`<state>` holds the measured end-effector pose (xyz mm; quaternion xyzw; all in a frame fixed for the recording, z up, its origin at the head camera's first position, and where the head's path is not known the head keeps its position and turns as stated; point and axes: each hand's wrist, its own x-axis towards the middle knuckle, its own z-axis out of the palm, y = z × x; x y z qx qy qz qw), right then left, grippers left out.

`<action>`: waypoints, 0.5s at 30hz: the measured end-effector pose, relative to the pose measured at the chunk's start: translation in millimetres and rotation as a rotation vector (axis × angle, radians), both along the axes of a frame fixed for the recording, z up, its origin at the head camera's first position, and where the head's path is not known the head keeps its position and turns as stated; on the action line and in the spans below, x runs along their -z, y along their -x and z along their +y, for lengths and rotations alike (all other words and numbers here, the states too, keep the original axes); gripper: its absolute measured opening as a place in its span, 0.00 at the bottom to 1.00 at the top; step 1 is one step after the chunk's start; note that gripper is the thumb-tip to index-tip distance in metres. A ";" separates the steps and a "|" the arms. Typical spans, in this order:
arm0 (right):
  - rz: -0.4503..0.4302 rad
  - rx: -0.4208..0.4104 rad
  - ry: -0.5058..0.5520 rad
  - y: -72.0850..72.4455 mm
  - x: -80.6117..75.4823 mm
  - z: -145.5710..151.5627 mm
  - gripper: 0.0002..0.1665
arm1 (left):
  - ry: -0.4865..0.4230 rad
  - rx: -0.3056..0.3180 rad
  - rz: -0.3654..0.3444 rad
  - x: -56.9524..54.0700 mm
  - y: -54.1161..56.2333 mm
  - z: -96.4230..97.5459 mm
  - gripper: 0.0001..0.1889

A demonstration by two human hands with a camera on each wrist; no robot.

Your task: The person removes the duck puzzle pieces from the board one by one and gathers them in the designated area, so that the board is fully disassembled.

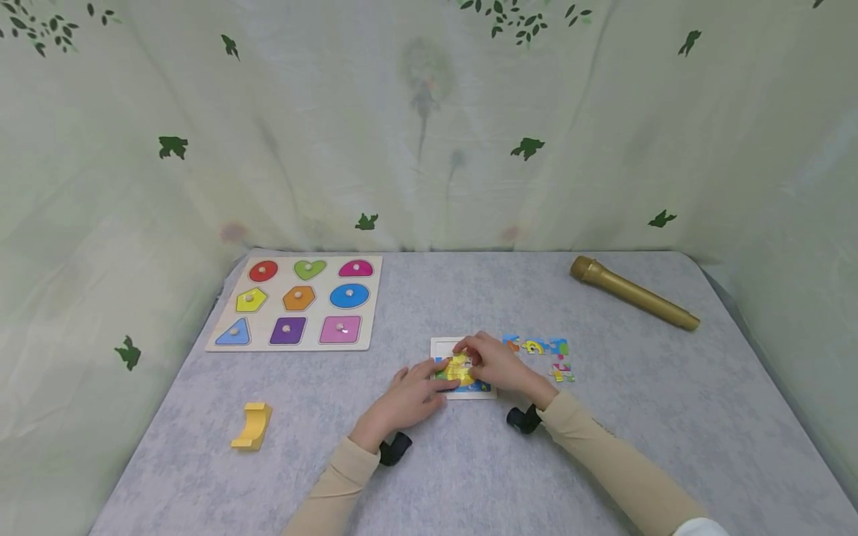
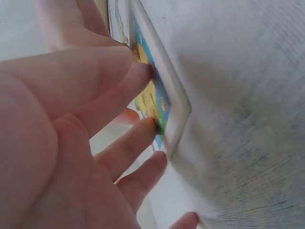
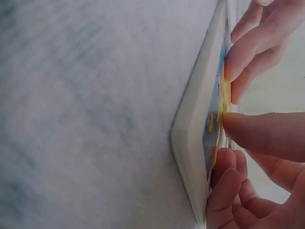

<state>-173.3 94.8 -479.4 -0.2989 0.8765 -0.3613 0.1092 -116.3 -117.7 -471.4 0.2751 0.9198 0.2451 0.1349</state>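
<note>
A small jigsaw puzzle in a white frame point(image 1: 462, 395) lies on the table, its lower part filled with a yellow and blue picture point(image 1: 457, 370). My left hand point(image 1: 410, 393) rests its extended fingertips on the picture and the frame's left edge; in the left wrist view, its fingers point(image 2: 128, 143) touch the frame side. From the right, my right hand point(image 1: 499, 363) bends over the picture, thumb and fingers pinching a yellow puzzle piece. In the right wrist view the thumb point(image 3: 257, 133) presses against the yellow part; the piece's outline is mostly hidden by the fingers.
Loose puzzle pieces point(image 1: 534, 347) lie right of the frame, with others point(image 1: 561, 372) just below. A shape-knob board point(image 1: 315, 320) sits at the back left, a yellow curved block point(image 1: 253, 426) at the left front, and a gold microphone-shaped tube point(image 1: 633, 292) at the back right.
</note>
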 end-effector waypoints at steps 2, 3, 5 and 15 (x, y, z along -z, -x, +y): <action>0.004 0.001 -0.006 0.3 -0.2 -0.6 0.20 | 0.008 0.001 -0.009 -1.3 -0.1 0.3 0.18; 0.004 0.001 -0.008 0.7 -0.1 -0.7 0.19 | 0.012 0.003 -0.013 -2.1 -0.3 0.4 0.18; 0.002 -0.001 -0.016 1.9 0.2 -0.9 0.19 | 0.021 0.007 -0.024 -3.4 -0.2 0.6 0.18; -0.056 -0.029 -0.060 10.3 -2.1 -1.7 0.21 | 0.082 0.032 -0.082 -15.4 -0.2 4.6 0.20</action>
